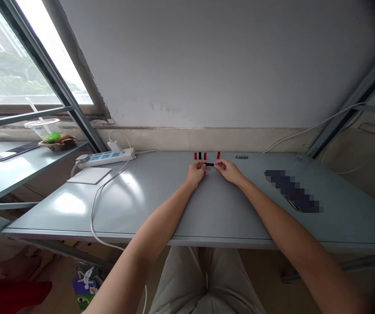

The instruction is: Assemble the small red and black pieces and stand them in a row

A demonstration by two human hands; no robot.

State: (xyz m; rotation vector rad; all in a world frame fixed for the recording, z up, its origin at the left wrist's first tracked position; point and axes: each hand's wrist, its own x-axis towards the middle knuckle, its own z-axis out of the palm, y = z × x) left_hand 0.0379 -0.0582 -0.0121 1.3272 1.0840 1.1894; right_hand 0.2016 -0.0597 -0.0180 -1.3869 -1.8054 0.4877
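Note:
Both my arms reach forward over a grey table (161, 196). My left hand (196, 171) and my right hand (228, 169) meet near the far edge, fingers pinched on the two ends of a small black stick-shaped piece (209, 164) held level between them. Just behind stand small upright pieces: a red one (195, 155), a black one (199, 155), another red one (204, 155) and a red one (218, 155) further right. A short row of tiny dark parts (241, 157) lies to the right of them.
A white power strip (107, 157) with a charger and a white cable (98, 196) lies at the back left, next to a white flat pad (89, 175). A dark blurred object (292, 191) lies at the right. A side table (7, 165) holds a drink cup (45, 128).

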